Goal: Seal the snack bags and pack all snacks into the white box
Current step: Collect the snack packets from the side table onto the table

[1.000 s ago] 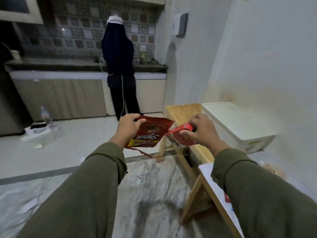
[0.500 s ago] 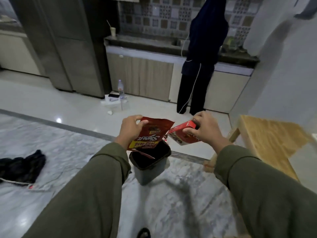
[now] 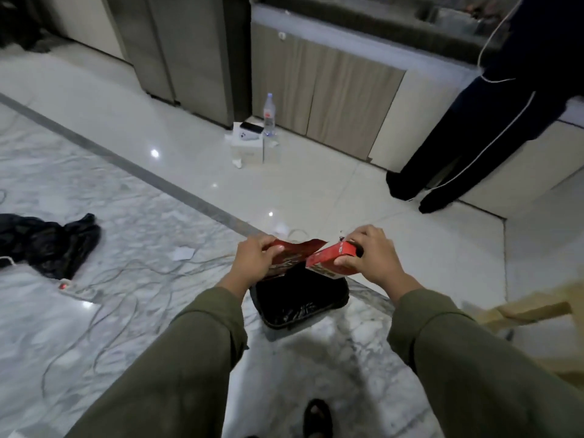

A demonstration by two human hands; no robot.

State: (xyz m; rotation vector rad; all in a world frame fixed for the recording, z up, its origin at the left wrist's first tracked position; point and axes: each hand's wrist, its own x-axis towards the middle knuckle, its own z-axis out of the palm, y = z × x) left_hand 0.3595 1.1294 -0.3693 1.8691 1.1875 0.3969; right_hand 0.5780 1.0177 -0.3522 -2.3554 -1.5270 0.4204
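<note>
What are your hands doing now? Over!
Left hand shut on red snack bag. Right hand shut on red box. Both held over black bin. White box not in view.

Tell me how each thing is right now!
Left hand: grip shut on red snack bag, top open.
Right hand: grip shut on red box.
Bin: open, black liner, below both hands.
Water bottle: upright on floor.
</note>
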